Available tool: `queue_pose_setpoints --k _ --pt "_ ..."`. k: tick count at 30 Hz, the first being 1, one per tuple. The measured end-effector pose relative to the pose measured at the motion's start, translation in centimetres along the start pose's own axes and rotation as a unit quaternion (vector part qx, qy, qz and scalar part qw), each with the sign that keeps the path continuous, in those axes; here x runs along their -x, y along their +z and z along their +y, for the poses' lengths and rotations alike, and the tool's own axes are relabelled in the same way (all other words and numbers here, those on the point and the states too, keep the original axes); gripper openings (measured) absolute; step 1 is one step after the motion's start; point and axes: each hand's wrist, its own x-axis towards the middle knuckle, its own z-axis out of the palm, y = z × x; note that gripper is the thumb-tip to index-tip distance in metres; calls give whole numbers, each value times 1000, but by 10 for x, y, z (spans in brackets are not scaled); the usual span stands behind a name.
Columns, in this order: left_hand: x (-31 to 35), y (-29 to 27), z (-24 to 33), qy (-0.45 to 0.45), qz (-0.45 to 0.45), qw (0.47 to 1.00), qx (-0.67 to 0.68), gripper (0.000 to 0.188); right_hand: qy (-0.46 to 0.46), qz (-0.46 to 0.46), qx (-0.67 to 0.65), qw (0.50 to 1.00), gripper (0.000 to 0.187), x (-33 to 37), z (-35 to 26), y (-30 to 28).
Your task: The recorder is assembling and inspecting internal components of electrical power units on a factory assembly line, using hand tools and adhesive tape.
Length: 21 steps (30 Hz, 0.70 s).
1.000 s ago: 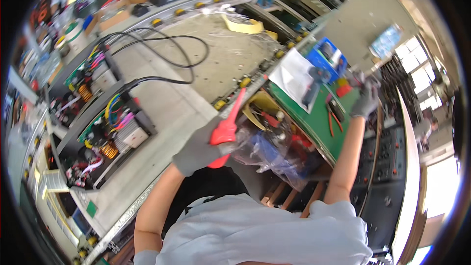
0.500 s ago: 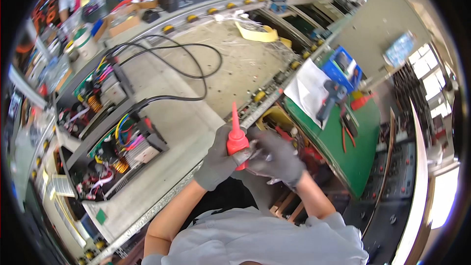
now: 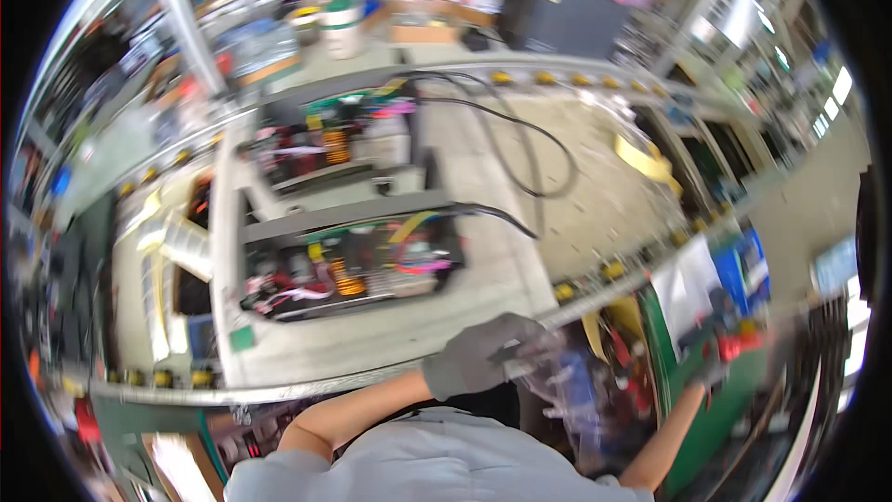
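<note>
My left hand [image 3: 478,355], in a grey glove, is closed on a crumpled clear plastic bag [image 3: 571,390] that hangs beside the bench edge. My right hand [image 3: 711,374], gloved too, is stretched out over the green mat [image 3: 720,428] at right. It is smeared by motion. A red object [image 3: 739,344] shows at its fingertips; whether the hand grips it is unclear. Close beyond that hand is a dark hand tool [image 3: 714,314]. Left of my hands, two open black housings [image 3: 348,270] with circuit boards, copper coils and coloured wires lie on a pale board.
Black cables [image 3: 557,149] loop from the housings across the board. A blue bin [image 3: 743,270] and white paper [image 3: 686,288] lie at the mat's far end. Yellow rollers [image 3: 613,270] line the conveyor. A yellow bin [image 3: 618,335] of parts sits below the bench edge.
The view has swung, shifting the bench scene rightward. My hands, formerly together around a red nozzle bottle, are apart; the right reaches over the mat. The left no longer holds the bottle.
</note>
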Motion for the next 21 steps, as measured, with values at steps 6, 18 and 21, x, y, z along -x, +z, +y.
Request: queue_pose_setpoints --k 6,18,21 --pt "84 -76 39 183 226 923 -251 32 123 -38 -124 984 41 0 42 46" --pt "164 -253 5 -135 689 712 -5 40 -435 201 40 877 40 134 -188 126" --pt "161 -287 -27 -187 601 777 -9 46 -424 -46 -6 904 26 175 -209 178"
